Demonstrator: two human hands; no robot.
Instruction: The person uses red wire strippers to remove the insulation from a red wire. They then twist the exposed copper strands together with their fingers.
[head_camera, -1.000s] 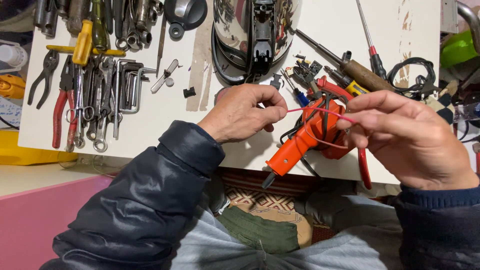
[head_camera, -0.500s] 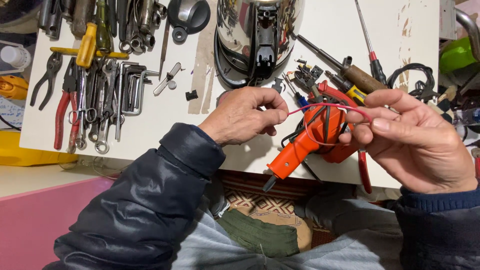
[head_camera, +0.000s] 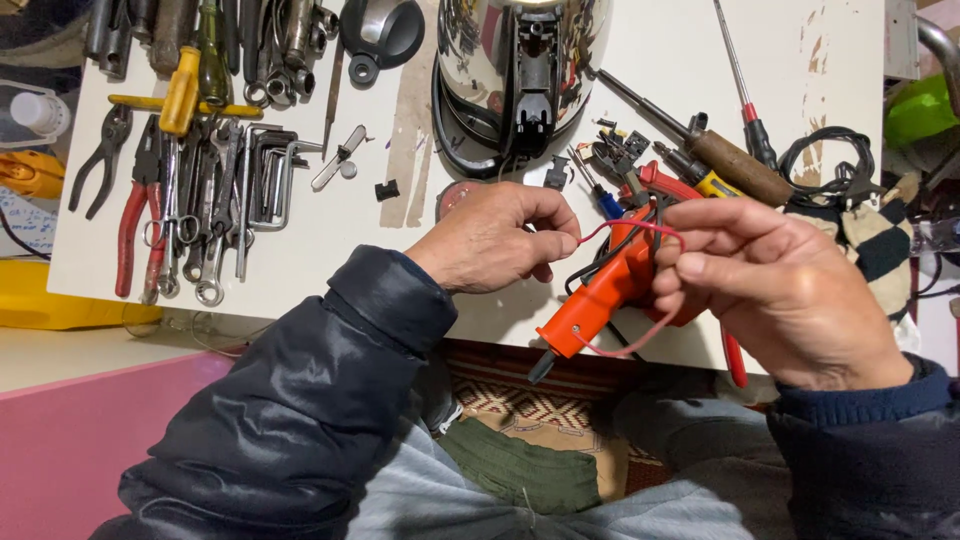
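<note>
My left hand pinches one end of a thin red wire between thumb and fingers, just left of an orange pistol-shaped tool. My right hand grips the same wire further along, where it loops around the fingers and hangs below the tool. The orange tool lies over the white table's near edge, its dark tip pointing down toward my lap. Both hands are close together above that edge.
A chrome kettle-like appliance with a black base lies opened at top centre. Pliers, wrenches, hex keys and a yellow-handled tool crowd the left side. Screwdrivers and a coiled black cable sit at right. A yellow container stands beyond the table's left edge.
My right hand has drawn the red wire into a tighter loop around its fingers and shifted slightly left; the left hand keeps its pinch in nearly the same place.
</note>
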